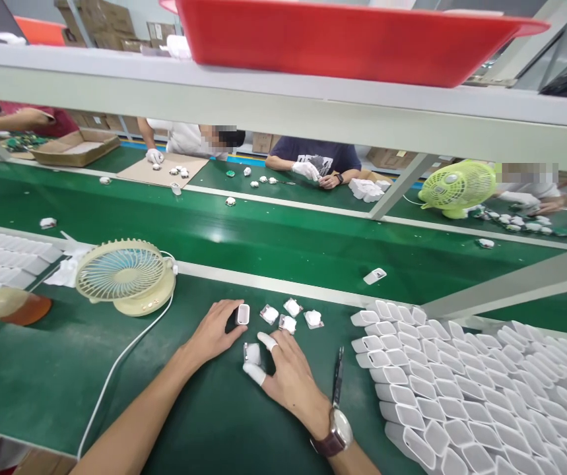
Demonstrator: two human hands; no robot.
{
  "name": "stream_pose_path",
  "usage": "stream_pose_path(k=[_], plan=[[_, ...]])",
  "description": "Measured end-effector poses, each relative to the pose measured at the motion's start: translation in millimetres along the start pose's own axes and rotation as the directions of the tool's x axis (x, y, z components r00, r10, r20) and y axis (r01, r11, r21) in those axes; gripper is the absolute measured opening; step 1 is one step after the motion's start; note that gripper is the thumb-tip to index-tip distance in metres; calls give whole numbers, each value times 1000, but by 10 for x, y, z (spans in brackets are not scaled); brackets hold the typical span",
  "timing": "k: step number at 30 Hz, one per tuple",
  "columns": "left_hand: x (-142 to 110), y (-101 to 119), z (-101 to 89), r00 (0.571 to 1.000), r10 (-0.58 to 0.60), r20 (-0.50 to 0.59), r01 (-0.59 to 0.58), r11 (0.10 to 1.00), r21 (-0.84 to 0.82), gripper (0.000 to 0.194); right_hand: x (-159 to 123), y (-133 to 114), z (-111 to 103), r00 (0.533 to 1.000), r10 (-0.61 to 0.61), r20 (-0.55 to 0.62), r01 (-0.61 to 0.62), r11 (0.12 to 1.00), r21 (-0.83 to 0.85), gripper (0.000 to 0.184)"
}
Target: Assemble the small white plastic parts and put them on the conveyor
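My left hand (216, 331) pinches a small white plastic casing (243, 315) between thumb and fingers, its open end turned up toward me. My right hand (293, 376) wears white finger cots on the thumb and index finger. Those two fingertips close around the edges of a small white module (252, 353) at the green tabletop. Just beyond my right hand lie several similar modules, among them a white module (292, 307) and another white module (313, 319). Black tweezers (338, 376) rest beside my right wrist, which carries a watch (341, 427).
Rows of white open casings (441, 389) fill the right side. A cream fan (127, 274) with a white cable (119, 363) stands left. Beyond runs a green conveyor belt (283, 241) with a white casing (375, 276). Co-workers sit opposite. A red tray (352, 39) sits on the overhead shelf (263, 99).
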State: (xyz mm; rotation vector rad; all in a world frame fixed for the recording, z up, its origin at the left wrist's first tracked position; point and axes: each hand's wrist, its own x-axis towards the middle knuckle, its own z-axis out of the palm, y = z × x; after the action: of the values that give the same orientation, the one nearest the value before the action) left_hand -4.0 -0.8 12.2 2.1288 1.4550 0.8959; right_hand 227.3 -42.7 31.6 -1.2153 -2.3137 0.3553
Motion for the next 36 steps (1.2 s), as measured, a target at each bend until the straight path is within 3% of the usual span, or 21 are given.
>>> stream_pose_path(k=[5, 9, 17, 21, 24, 28, 33, 36], plan=[[-10, -11, 10, 1000, 16, -22, -16, 1000, 16, 44, -3, -84, 17, 997, -44, 64, 44, 999, -9, 42], [-11, -20, 24, 998, 40, -50, -39, 999, 22, 45, 9, -25, -33, 996, -89, -8, 89, 996, 29, 49], [2, -45, 46, 994, 67, -85, -66, 998, 9, 47, 26, 31, 63, 991, -102, -92, 112, 988, 109, 38], [-2, -55, 57, 992, 77, -95, -77, 997, 4, 47, 33, 68, 71, 991, -39, -127, 72, 961, 267, 38], [-4, -62, 62, 991, 86, -98, -86, 996, 2, 47, 50, 92, 98, 990, 46, -136, 28, 866, 500, 35], [-4, -72, 66, 989, 102, -105, -102, 995, 6, 47, 58, 119, 134, 991, 119, -67, -38, 712, 701, 28], [-7, -78, 60, 989, 104, -104, -105, 994, -1, 49, 48, 133, 42, 998, 63, 20, -62, 789, 611, 35], [-11, -79, 59, 992, 89, -94, -89, 996, 0, 48, 42, 154, -18, 997, 11, 72, -53, 784, 618, 39]])
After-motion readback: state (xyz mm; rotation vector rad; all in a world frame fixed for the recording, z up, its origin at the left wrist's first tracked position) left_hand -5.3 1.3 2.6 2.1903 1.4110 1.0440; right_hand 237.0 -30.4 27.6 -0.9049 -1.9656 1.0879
